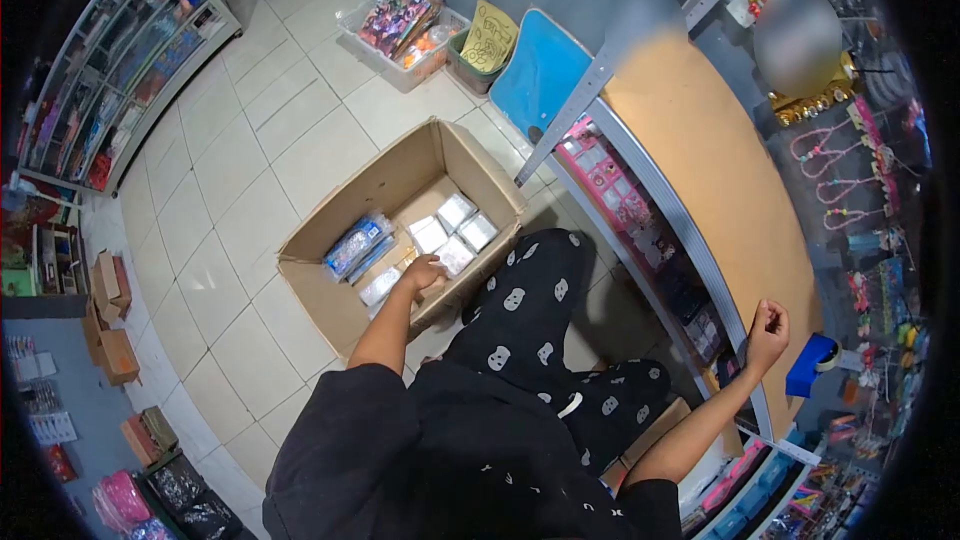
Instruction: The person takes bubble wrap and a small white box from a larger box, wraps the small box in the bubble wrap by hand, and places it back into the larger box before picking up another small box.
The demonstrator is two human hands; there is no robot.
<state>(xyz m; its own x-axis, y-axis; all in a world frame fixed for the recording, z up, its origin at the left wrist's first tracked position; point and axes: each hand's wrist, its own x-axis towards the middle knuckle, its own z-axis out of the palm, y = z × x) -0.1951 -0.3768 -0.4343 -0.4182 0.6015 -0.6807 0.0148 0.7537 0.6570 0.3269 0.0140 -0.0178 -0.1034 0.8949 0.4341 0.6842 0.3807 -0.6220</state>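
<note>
My left hand (424, 273) reaches down into a large open cardboard box (340, 195) on the floor, beside white wrapped packs (456, 255). Its fingers are bent and partly hidden, so what they hold, if anything, does not show. Blue clear-wrapped packs (357, 246) lie along the box's left side. Over the right end of a tan shelf top (700, 160), my right hand (768, 328) is raised with its fingers curled together; anything inside them is too small to make out. Near it sits a blue tape dispenser (811, 365).
Beyond the box stand a white basket of packets (402, 75) and a blue tub (540, 65). A glass display case (130, 60) is at the upper left. Hanging accessories (850, 170) line the right wall. Small cartons (118, 355) sit at the left.
</note>
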